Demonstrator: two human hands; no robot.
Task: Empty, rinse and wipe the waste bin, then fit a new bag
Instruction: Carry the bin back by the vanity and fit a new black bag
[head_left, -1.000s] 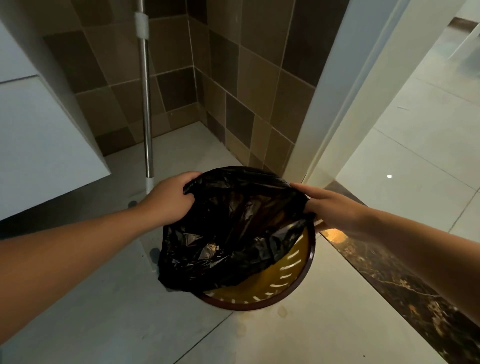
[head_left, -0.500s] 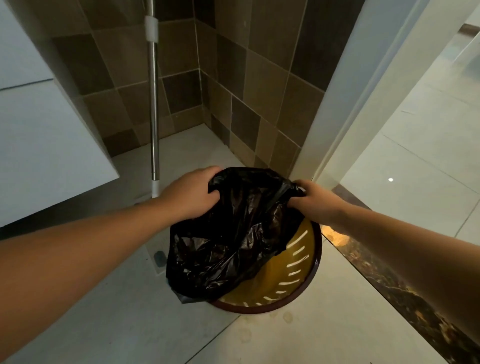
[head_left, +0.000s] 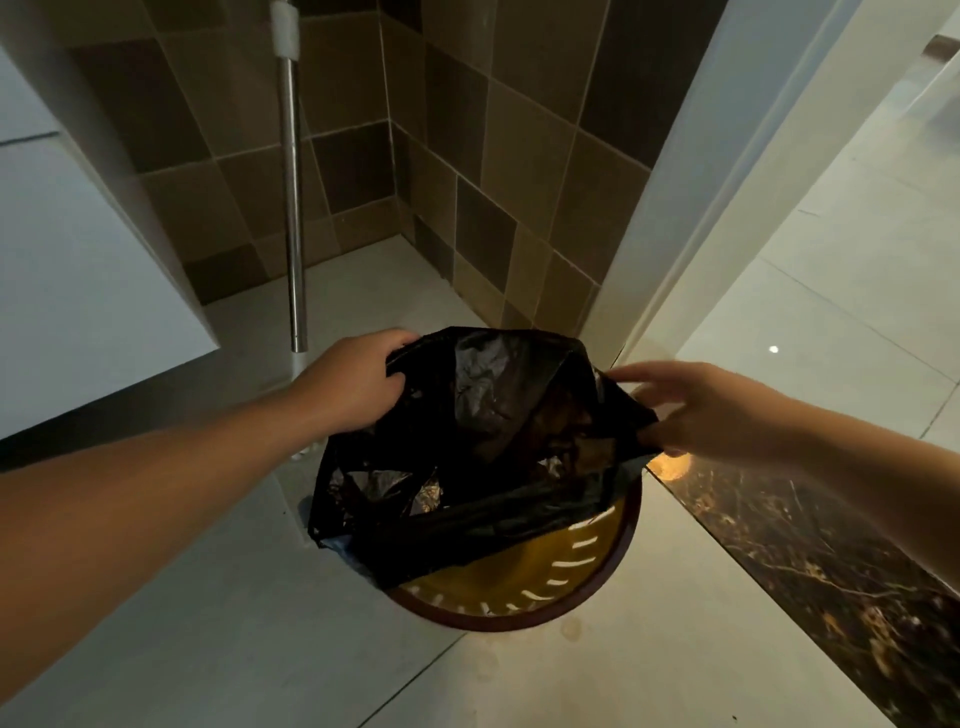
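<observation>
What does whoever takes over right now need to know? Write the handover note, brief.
Left hand grips the far-left edge of the black bag.
Right hand pinches the bag's right edge, fingers spread.
The bag is held open over the waste bin on the floor; its left side drapes outside the rim, and the near inside wall shows bare.
Done: bag opened over the bin.
Left: stretch the mouth over the whole rim and push the bag down.
</observation>
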